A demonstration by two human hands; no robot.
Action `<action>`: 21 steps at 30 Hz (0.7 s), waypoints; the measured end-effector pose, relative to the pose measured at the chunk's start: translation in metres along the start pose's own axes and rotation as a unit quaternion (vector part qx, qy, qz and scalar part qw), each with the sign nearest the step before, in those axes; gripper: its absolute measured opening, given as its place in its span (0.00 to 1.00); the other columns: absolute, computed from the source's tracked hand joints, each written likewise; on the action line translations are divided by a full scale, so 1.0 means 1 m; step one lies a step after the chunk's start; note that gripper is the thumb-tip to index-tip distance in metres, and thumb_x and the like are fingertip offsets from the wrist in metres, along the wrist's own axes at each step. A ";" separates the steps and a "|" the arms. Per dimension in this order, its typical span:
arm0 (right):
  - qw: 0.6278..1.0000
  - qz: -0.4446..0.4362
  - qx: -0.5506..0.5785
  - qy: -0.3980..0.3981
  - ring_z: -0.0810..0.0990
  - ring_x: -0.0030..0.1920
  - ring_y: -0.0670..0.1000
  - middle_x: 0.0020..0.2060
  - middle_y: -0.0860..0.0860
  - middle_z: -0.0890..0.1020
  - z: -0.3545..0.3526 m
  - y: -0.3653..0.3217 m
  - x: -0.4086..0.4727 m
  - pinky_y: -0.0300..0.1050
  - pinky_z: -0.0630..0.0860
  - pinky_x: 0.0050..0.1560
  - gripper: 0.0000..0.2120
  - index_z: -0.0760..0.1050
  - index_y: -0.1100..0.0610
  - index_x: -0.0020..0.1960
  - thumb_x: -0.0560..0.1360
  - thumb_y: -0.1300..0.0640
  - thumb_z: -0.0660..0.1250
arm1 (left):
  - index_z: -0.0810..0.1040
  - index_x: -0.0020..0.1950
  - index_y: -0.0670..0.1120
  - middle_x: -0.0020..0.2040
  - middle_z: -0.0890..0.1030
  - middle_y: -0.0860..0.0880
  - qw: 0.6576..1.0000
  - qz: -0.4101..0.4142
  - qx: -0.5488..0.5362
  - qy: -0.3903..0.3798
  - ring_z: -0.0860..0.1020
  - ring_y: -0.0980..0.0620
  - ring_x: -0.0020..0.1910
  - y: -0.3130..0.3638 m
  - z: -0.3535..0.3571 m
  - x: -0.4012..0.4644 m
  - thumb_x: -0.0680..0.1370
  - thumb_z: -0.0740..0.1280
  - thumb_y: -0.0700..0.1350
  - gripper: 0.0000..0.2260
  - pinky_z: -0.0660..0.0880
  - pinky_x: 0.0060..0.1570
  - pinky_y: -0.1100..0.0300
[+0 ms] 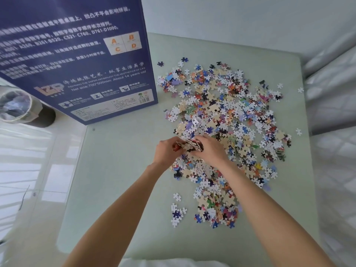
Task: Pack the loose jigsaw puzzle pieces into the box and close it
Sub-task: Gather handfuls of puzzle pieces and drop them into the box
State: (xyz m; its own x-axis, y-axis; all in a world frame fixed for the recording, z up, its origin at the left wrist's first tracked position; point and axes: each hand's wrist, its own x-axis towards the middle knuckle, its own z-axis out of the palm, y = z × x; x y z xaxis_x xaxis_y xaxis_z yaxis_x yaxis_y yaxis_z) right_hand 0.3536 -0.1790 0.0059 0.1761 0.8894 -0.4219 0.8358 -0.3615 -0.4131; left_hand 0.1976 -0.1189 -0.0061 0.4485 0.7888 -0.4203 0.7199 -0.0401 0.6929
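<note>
Box [77, 60] back with "About 14 years old", grid A B C D

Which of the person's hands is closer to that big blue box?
The left hand. It sits on the box's side of the scooped puzzle pieces, below and right of the blue box. The right hand cups the pieces from the far side.

A home bedroom: a pale green counter [115, 189] stands beside a white quilted bed [331, 93], with a lined wastebasket [16, 106] on glossy floor tiles [28, 170].
</note>
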 end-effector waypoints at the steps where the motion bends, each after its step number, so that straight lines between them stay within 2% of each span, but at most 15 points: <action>1: 1.000 0.007 0.025 0.009 0.76 0.58 0.53 0.59 0.51 0.77 0.000 0.000 -0.002 0.45 0.73 0.54 0.26 0.70 0.56 0.65 0.71 0.47 0.70 | 0.80 0.53 0.49 0.45 0.82 0.50 1.000 0.005 0.002 0.008 0.79 0.53 0.43 -0.001 -0.002 -0.001 0.73 0.72 0.44 0.10 0.73 0.42 0.64; 3: 0.996 0.027 0.070 0.038 0.76 0.59 0.53 0.59 0.52 0.78 -0.001 0.001 -0.007 0.42 0.71 0.55 0.25 0.71 0.58 0.66 0.72 0.50 0.70 | 0.80 0.52 0.48 0.45 0.83 0.49 1.000 0.012 0.007 0.023 0.80 0.52 0.43 -0.005 -0.006 -0.002 0.73 0.71 0.43 0.09 0.72 0.43 0.65; 6: 0.989 0.068 0.115 0.059 0.78 0.55 0.53 0.57 0.54 0.79 -0.003 0.004 -0.011 0.37 0.69 0.50 0.25 0.71 0.60 0.66 0.72 0.52 0.71 | 0.81 0.53 0.47 0.47 0.82 0.46 0.998 0.024 0.044 0.031 0.80 0.49 0.45 -0.011 -0.013 -0.003 0.74 0.70 0.41 0.08 0.73 0.46 0.63; 10: 0.987 0.074 0.111 0.087 0.73 0.58 0.52 0.59 0.54 0.73 -0.001 0.010 -0.012 0.36 0.65 0.55 0.24 0.72 0.60 0.65 0.71 0.54 0.71 | 0.81 0.54 0.45 0.58 0.73 0.45 0.992 0.060 0.106 0.027 0.79 0.47 0.45 -0.010 -0.016 -0.003 0.74 0.70 0.43 0.09 0.73 0.51 0.61; 12: 0.988 0.073 0.103 0.091 0.72 0.58 0.53 0.59 0.54 0.73 0.000 0.012 -0.012 0.39 0.66 0.58 0.23 0.73 0.60 0.64 0.71 0.55 0.71 | 0.81 0.53 0.43 0.62 0.70 0.44 0.987 0.084 0.136 0.023 0.80 0.46 0.46 -0.009 -0.016 -0.002 0.74 0.69 0.43 0.09 0.73 0.53 0.60; 14: 0.989 0.064 0.098 0.085 0.73 0.58 0.53 0.57 0.54 0.75 0.000 0.013 -0.013 0.44 0.67 0.61 0.23 0.73 0.59 0.64 0.71 0.54 0.71 | 0.81 0.54 0.43 0.61 0.73 0.45 0.982 0.103 0.159 0.008 0.80 0.46 0.47 -0.008 -0.017 0.001 0.75 0.68 0.44 0.09 0.74 0.52 0.59; 16: 0.990 0.056 0.101 0.081 0.75 0.58 0.54 0.57 0.54 0.77 0.000 0.014 -0.016 0.47 0.69 0.62 0.24 0.73 0.59 0.64 0.71 0.52 0.71 | 0.80 0.55 0.44 0.54 0.79 0.46 0.976 0.112 0.185 -0.010 0.79 0.46 0.49 -0.008 -0.020 0.005 0.76 0.67 0.45 0.09 0.75 0.50 0.58; 19: 0.987 0.060 0.123 0.087 0.76 0.57 0.55 0.56 0.55 0.80 -0.002 0.014 -0.019 0.49 0.70 0.62 0.24 0.74 0.61 0.63 0.71 0.50 0.70 | 0.81 0.55 0.45 0.50 0.81 0.47 0.977 0.102 0.184 -0.020 0.79 0.48 0.49 -0.005 -0.025 0.009 0.76 0.68 0.45 0.09 0.72 0.47 0.61; 21: 0.984 0.068 0.135 0.099 0.78 0.54 0.55 0.52 0.55 0.81 -0.005 0.013 -0.022 0.48 0.73 0.58 0.22 0.75 0.62 0.60 0.71 0.50 0.70 | 0.81 0.54 0.46 0.50 0.82 0.48 0.982 0.092 0.165 -0.009 0.79 0.50 0.48 -0.003 -0.029 0.008 0.75 0.69 0.45 0.09 0.72 0.47 0.63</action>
State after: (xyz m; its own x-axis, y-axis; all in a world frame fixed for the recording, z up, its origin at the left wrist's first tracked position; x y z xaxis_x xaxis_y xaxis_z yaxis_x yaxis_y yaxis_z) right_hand 0.3630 -0.2013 0.0138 0.3966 0.8556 -0.3327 0.6338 -0.5174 -0.5750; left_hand 0.1838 -0.0943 0.0057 0.5947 0.7387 -0.3173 0.7562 -0.3801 0.5326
